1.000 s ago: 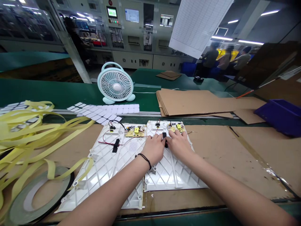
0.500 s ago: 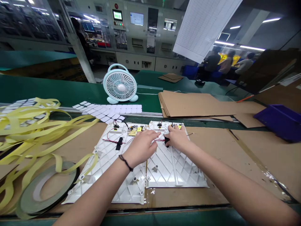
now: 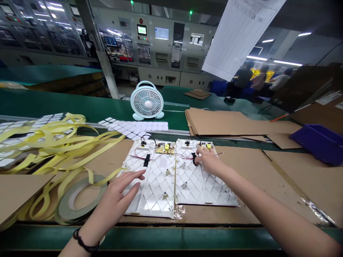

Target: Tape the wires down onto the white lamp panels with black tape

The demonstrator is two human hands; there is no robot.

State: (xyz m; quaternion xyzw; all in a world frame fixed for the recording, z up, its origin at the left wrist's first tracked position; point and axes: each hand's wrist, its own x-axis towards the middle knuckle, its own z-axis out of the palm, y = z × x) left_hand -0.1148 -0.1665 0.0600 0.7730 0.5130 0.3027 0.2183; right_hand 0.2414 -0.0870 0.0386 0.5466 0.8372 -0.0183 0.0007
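- My left hand [image 3: 115, 200] is open, fingers spread, right by the edge of the white plastic panel [image 3: 152, 189], near a roll of yellow tape [image 3: 62, 210].
- My right hand [image 3: 210, 160] is over the neighbouring panel [image 3: 203, 189], fingertips [image 3: 199, 151] at a black strip [image 3: 194, 159] — gripping it or not, I cannot tell.

Glossy white plastic panels [image 3: 158, 189], matt brown cardboard [image 3: 222, 121]

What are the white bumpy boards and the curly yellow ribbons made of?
The white ribbed panel looks like moulded plastic: it is glossy where the lights reflect, with crisp diamond ribs. The yellow strips look like thin plastic tape, slightly shiny and bendy, though they could be another film.
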